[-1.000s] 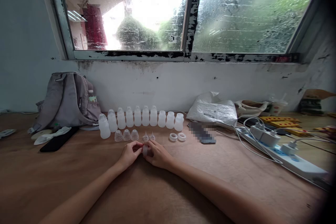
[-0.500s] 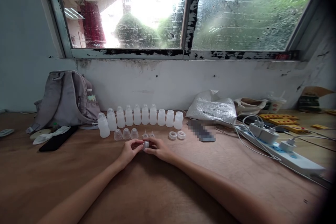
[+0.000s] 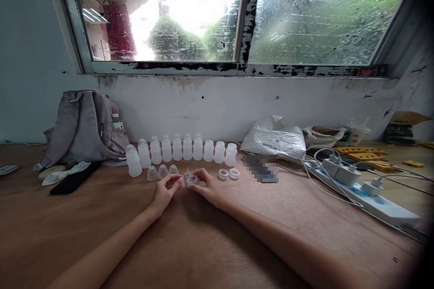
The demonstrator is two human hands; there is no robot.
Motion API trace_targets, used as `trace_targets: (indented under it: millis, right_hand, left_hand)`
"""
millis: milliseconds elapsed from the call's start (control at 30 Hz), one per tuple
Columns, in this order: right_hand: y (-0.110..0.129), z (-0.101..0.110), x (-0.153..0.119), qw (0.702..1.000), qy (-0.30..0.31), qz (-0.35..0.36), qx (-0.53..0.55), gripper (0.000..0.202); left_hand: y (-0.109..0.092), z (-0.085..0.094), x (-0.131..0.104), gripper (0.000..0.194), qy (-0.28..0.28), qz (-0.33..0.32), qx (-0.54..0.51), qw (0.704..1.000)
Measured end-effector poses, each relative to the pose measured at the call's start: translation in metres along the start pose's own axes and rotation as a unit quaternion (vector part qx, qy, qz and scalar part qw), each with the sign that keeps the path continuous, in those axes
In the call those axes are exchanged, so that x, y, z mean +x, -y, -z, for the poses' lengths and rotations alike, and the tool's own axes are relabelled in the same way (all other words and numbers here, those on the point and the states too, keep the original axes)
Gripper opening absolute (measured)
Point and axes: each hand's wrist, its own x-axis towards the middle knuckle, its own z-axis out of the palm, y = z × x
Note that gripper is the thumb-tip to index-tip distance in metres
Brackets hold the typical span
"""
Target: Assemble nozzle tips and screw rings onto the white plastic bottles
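My left hand [image 3: 165,193] pinches a small clear piece [image 3: 183,181], seen edge-on. Just to its right, my right hand [image 3: 207,188] holds a translucent ring [image 3: 193,180] by its right side; the two pieces are slightly apart. Behind my hands stands a row of frosted bottles [image 3: 176,148], several capped and three at the right end open-topped. Three clear domed caps [image 3: 152,172] sit in front of the row at left. A small teat [image 3: 187,172] lies behind the held ring, with another partly hidden. Two more rings [image 3: 223,174] rest to the right.
A grey backpack [image 3: 84,126] and a black phone-like slab [image 3: 75,179] are at left. A silvery plastic bag [image 3: 274,137], a white power strip [image 3: 369,201] with cables and yellow parts [image 3: 362,153] occupy the right side.
The pieces held together between my hands are now apart. My right hand has tilted its ring up and moved slightly right, while my left hand has shifted slightly left with the small piece.
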Motion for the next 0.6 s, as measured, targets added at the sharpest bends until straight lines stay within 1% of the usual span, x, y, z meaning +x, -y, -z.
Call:
trace_targets:
  millis: [67,100,167,200,233,300,400,467,533,600]
  right_hand:
    - [-0.01,0.008,0.0,0.995,-0.012,0.053,-0.086,0.034]
    - [-0.017,0.013,0.0,0.988,-0.008,0.081,-0.134,0.038]
    - [-0.033,0.028,0.001,0.964,0.006,0.121,-0.235,0.043]
    - [-0.041,0.035,0.001,0.953,0.009,0.127,-0.275,0.043]
    - [-0.049,0.043,0.001,0.943,0.002,0.119,-0.31,0.041]
    - [-0.06,0.054,0.001,0.929,-0.015,0.081,-0.362,0.038]
    - [-0.067,0.063,0.001,0.916,-0.021,0.025,-0.401,0.034]
    - [-0.065,0.063,0.001,0.913,-0.004,0.014,-0.408,0.033]
    - [-0.062,0.063,0.001,0.911,0.014,0.012,-0.413,0.032]
    - [-0.059,0.062,0.0,0.91,0.021,0.003,-0.414,0.03]
  left_hand:
    - [-0.002,0.001,-0.002,0.025,-0.006,-0.026,0.036,0.999]
    - [-0.004,0.001,-0.002,0.023,-0.009,-0.048,0.067,0.997]
    - [-0.009,-0.001,0.002,0.019,-0.01,-0.11,0.148,0.983]
    - [-0.012,-0.003,0.006,0.017,-0.006,-0.144,0.189,0.971]
    - [-0.014,-0.007,0.011,0.016,0.001,-0.178,0.227,0.958]
    - [-0.02,-0.018,0.026,0.014,0.023,-0.227,0.288,0.93]
    - [-0.023,-0.042,0.051,0.014,0.067,-0.269,0.373,0.885]
    - [-0.021,-0.059,0.064,0.014,0.106,-0.291,0.427,0.85]
    - [-0.016,-0.073,0.072,0.014,0.144,-0.3,0.472,0.817]
    - [-0.01,-0.082,0.075,0.014,0.165,-0.293,0.498,0.799]
